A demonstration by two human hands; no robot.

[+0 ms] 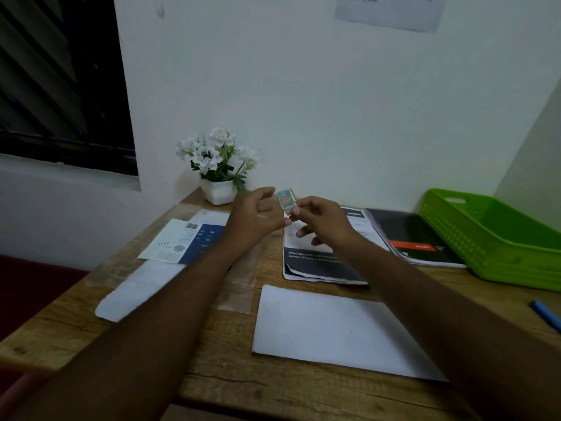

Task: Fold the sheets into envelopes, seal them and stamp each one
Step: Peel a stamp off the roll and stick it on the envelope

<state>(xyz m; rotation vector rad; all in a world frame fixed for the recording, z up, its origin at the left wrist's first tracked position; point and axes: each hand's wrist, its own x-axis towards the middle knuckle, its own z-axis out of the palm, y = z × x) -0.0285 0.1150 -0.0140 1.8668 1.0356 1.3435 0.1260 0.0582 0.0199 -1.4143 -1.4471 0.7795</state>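
A small teal stamp with a cake picture is held up above the table's far middle. My right hand pinches its lower edge between thumb and forefinger. My left hand is close beside it, fingertips touching near the stamp's bottom corner; whether it grips the stamp is unclear. A folded white envelope lies flat on the wooden table, nearer to me, below both hands. Another white sheet lies at the left, partly under my left forearm.
A white pot of white flowers stands at the back by the wall. Printed leaflets lie at the left, a torn brochure and dark booklets at the centre right. A green basket sits far right, a blue pen near the right edge.
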